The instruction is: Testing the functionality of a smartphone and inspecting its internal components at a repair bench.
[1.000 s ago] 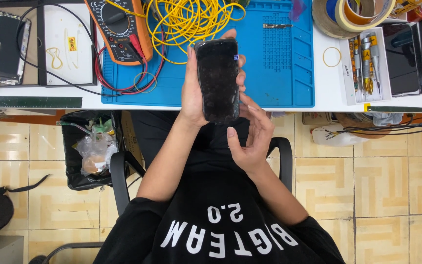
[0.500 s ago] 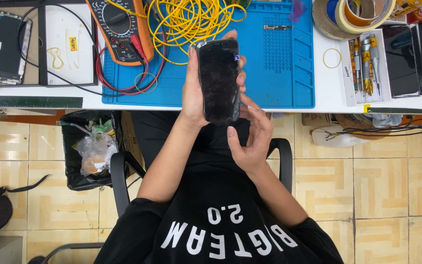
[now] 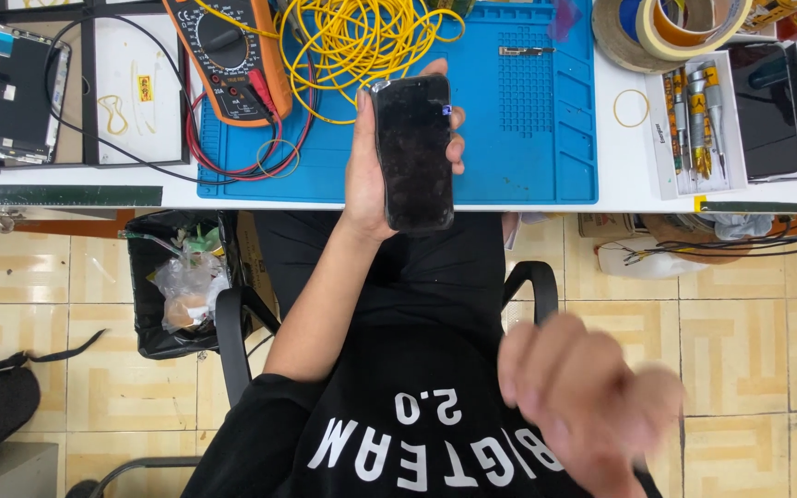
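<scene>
The right hand (image 3: 592, 406) sits nearest the camera, low in the frame over the black shirt, blurred; its fingers appear loosely curled and hold nothing visible. It has dropped away from the phone, which it was touching a moment earlier. The left hand (image 3: 389, 148) is raised farther out, at the near edge of the tabletop (image 3: 629, 175), wrapped around a dark smartphone (image 3: 414, 152), thumb on one side and fingertips on the other. The smartphone is held upright, screen to the camera, above the blue work mat (image 3: 537, 120), in much the same place as before. On the floor to the left stands a black waste bin (image 3: 154, 304) containing crumpled clear plastic and scraps. On the mat lie an orange multimeter (image 3: 228, 55) with red and black leads and a coil of yellow wire (image 3: 362, 41). To the right, an open white tray (image 3: 698, 124) holds screwdrivers; tape rolls (image 3: 671, 28) lie beyond it.
</scene>
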